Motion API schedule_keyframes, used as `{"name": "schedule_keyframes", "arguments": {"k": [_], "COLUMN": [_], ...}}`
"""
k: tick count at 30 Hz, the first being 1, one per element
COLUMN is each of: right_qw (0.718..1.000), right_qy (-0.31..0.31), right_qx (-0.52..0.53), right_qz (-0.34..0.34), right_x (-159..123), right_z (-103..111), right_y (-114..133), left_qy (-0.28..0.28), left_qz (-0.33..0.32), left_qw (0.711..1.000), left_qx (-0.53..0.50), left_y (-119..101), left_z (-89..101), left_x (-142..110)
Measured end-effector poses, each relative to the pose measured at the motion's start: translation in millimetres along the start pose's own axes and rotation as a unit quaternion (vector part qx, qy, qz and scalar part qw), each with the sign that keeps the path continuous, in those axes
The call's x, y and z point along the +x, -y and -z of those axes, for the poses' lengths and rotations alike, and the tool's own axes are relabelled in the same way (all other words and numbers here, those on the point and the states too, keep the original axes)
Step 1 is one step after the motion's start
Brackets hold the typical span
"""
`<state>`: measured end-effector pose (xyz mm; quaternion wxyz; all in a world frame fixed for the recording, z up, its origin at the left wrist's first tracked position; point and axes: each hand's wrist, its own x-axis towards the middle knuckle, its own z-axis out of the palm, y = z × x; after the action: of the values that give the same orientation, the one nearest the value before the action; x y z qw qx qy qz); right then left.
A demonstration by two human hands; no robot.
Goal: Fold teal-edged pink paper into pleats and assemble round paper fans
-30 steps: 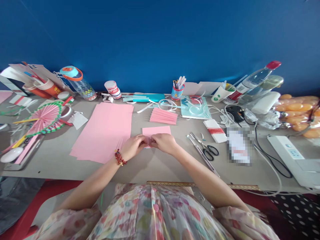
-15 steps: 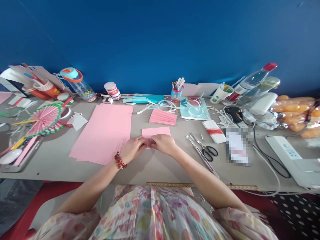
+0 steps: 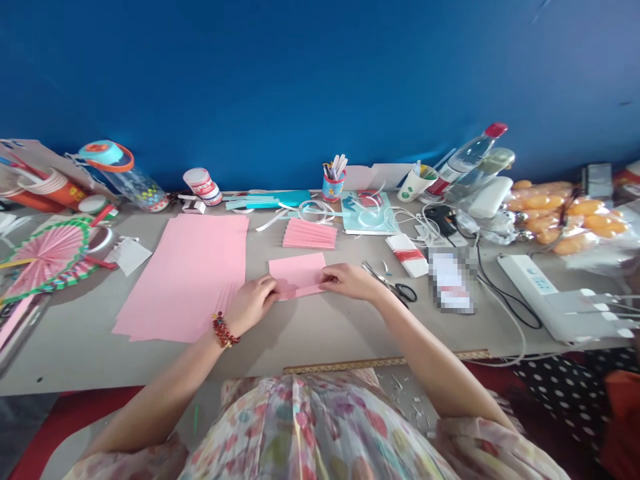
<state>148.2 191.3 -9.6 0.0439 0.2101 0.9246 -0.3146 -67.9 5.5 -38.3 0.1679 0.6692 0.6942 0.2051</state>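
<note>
Farthest to the left of both grips are red paper cups (image 3: 63, 190), and slim sticks (image 3: 24, 169) seem to rise from them. Nearer to the left grip, but behind it, stands a drinking bottle (image 3: 143, 185) with a blue lid; its content I cannot make out. Large pink sheets (image 3: 185, 273) lie on the counter (image 3: 320, 343) just beside the left grip, on its left side, and beyond them is a white-and-red tub (image 3: 200, 185), which looks closed. The grip of the left hand (image 3: 251, 303) is almost closed, with its fingertips on the left end of a small pink sheet (image 3: 299, 270). This sheet lies between the two grips; its long axis goes from left to right, with the right end a little farther from the body. Behind the sheet is pleated pink paper (image 3: 310, 235), and behind that a pen holder (image 3: 333, 190) full of pens (image 3: 337, 165). The right hand (image 3: 351, 281) pinches the right end of the sheet, its grip also closed, so neither hand is nearer. Beyond the right grip, to its right, a white paper cup (image 3: 413, 187) holds some slender things, and farther right a clear bag (image 3: 595, 260) contains orange pieces (image 3: 537, 203).
</note>
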Motion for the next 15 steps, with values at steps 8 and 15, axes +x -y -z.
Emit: {"name": "schedule_keyframes", "arguments": {"k": [8, 15], "right_qw": [1.0, 1.0], "right_qy": [-0.006, -0.002], "right_qx": [0.004, -0.012], "right_qz": [-0.021, -0.014], "right_x": [3.4, 6.5], "right_z": [-5.5, -5.1], "right_y": [-3.6, -5.1], "left_qy": [0.002, 0.009], "left_qz": [0.004, 0.003], "left_qw": [1.0, 1.0], "left_qx": [-0.003, 0.005], "left_y": [-1.9, -0.5], "left_z": [1.1, -0.1], "left_x": [0.5, 0.6]}}
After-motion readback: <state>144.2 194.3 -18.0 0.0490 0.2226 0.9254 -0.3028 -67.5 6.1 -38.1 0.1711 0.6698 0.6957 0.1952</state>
